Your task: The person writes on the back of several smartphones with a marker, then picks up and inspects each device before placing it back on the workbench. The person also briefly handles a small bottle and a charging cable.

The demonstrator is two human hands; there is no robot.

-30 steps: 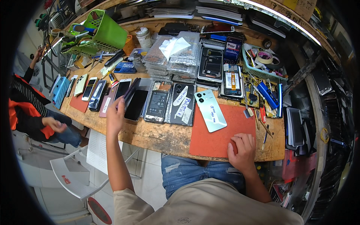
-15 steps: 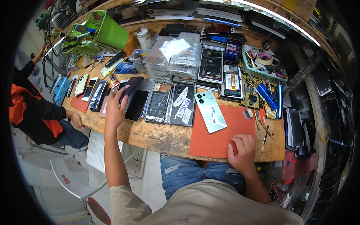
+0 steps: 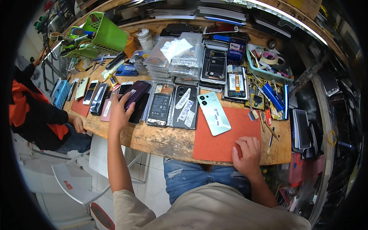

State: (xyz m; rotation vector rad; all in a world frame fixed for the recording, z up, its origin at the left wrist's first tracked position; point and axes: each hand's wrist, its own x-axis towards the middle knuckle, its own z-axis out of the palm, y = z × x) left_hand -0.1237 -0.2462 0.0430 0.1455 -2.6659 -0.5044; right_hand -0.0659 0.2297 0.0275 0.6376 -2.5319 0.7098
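Note:
My left hand [image 3: 120,114] grips a dark purple phone [image 3: 138,92] by its near left edge, thumb and fingers around it. The phone is tilted, back upward, partly over a black-screened phone [image 3: 141,111]. My right hand [image 3: 247,155] rests at the front right corner of a red mat [image 3: 214,147]; its fingers are loosely bent, its thumb apart, and nothing shows in it. A mint-green phone [image 3: 216,119] with handwriting lies back up across the mat's far left part. Left of it are a dark phone with paper labels [image 3: 186,111] and an opened phone with its battery exposed [image 3: 160,107].
More phones, one of them dark blue [image 3: 99,97], line the bench's left side. Bubble-wrapped packs [image 3: 161,57] are stacked at the back beside a green basket [image 3: 109,36]. Tools and a tape roll [image 3: 269,58] crowd the right. A person's hand [image 3: 79,124] is at the left edge.
The purple phone has tipped over to the right, showing more of its back, with my left hand on it. A white-edged phone behind it is more exposed. My right hand stays put.

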